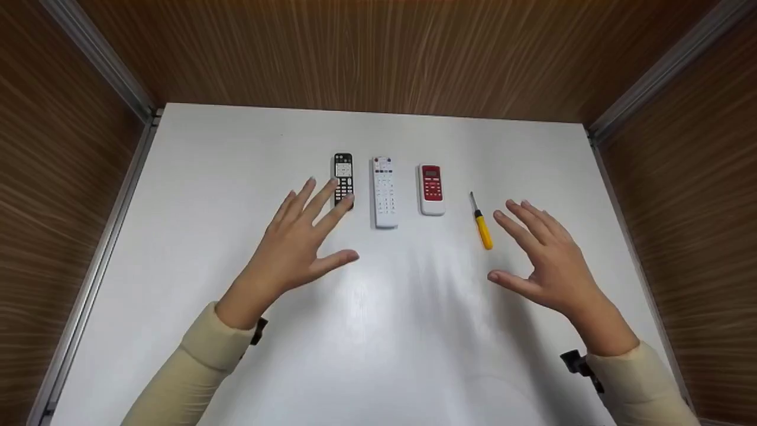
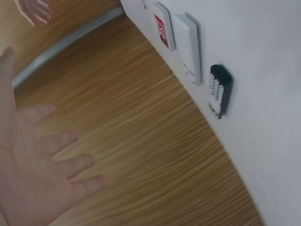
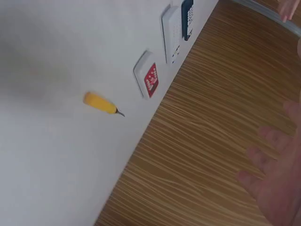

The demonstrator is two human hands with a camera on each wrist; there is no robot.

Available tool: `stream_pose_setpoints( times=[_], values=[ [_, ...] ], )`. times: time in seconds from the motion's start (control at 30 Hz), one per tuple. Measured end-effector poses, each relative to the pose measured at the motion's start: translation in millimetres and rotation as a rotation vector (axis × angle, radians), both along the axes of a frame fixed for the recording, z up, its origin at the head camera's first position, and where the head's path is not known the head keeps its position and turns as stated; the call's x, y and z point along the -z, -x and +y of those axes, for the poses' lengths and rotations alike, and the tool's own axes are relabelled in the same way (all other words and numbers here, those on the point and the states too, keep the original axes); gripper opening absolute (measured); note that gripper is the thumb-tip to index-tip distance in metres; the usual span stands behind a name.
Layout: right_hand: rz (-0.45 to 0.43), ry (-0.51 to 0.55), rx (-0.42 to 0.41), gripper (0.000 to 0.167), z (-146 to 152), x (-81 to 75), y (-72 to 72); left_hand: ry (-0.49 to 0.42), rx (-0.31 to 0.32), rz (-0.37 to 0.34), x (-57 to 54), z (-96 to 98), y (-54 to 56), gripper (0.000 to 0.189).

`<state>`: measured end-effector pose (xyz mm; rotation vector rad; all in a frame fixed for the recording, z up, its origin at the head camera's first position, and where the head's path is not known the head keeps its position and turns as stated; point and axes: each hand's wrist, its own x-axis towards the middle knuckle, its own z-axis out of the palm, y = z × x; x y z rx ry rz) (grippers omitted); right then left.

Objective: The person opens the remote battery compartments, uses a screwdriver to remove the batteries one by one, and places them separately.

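Both hands hover over a white table with fingers spread and nothing held. In the head view my left hand point(image 1: 290, 248) is nearest the black remote control point(image 1: 343, 171), whose lower part its fingertips partly cover from above. A long white remote control point(image 1: 385, 192) lies to the right of that one. Further right is a smaller red and white remote control point(image 1: 432, 189). A screwdriver with a yellow handle point(image 1: 483, 231) lies tip away from me, just left of my right hand point(image 1: 550, 260). The right wrist view shows the same screwdriver point(image 3: 100, 102) untouched on the table.
The white table point(image 1: 236, 142) is bounded by a wood-grain panel point(image 1: 366, 53) at the back and similar panels on the left and right. Metal rails point(image 1: 100, 284) run along the side edges. Dark straps or mounts point(image 1: 258, 331) show at the wrists.
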<state>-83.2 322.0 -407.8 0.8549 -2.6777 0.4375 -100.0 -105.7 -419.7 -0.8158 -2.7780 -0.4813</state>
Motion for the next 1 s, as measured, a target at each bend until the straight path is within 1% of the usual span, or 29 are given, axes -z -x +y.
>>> stream_pose_setpoints(
  times=[0.13,0.23,0.33,0.43,0.53,0.57,0.63,0.77,0.9,1.0],
  values=[
    [0.028,0.095,0.031,0.079,3.6,26.7,5.9,-0.149,-0.088,-0.087,29.3,6.8,20.8,0.079],
    [0.013,0.143,0.075,0.074,6.9,45.9,12.5,-0.253,-0.148,-0.173,47.9,15.6,37.4,0.074],
    [-0.024,0.164,0.127,0.07,9.6,63.9,22.1,-0.358,-0.217,-0.285,63.6,23.3,56.5,0.069],
    [-0.068,0.168,0.174,0.064,12.2,82.6,33.4,-0.483,-0.296,-0.397,78.0,27.2,75.5,0.063],
    [-0.118,0.184,0.227,0.058,14.5,100.2,42.9,-0.565,-0.378,-0.472,89.3,29.5,92.8,0.059],
    [-0.133,0.192,0.242,0.057,15.2,104.8,45.1,-0.577,-0.399,-0.489,92.2,30.6,98.4,0.059],
    [-0.166,0.202,0.27,0.055,15.1,112.5,48.5,-0.566,-0.441,-0.516,96.9,33.1,109.0,0.059],
    [-0.224,0.21,0.299,0.052,6.9,120.7,53.5,-0.503,-0.509,-0.554,104.5,38.8,126.9,0.062],
    [-0.273,0.228,0.309,0.05,-5.9,124.1,59.1,-0.451,-0.558,-0.571,111.6,45.5,138.2,0.067],
    [-0.297,0.24,0.312,0.05,-11.6,126.0,62.1,-0.406,-0.581,-0.558,115.8,53.4,143.0,0.073]
  ],
)
